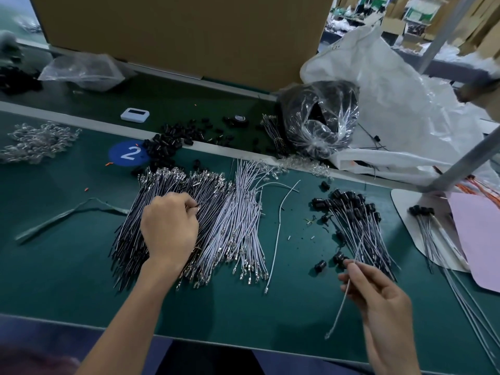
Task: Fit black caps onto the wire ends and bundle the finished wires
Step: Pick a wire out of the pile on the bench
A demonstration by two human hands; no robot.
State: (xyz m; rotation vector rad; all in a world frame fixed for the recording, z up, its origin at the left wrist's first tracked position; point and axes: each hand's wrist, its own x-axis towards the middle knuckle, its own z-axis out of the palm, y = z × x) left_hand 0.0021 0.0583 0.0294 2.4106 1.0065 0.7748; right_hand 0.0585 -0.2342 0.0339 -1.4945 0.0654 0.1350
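Work looks early to me: the uncapped pile (pixel 216 212) on the bench (pixel 243 307) is large, the capped wires (pixel 357 226) right of it are few, none visibly bundled. My left grip (pixel 170 228) pinches into that pile; my right grip (pixel 378 293), right of it, pinches one white wire (pixel 338 315).

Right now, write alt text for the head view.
A person's left hand pinches at a heap of uncapped wires on a green mat, while the right hand holds one white wire beside a pile of black-capped wires.
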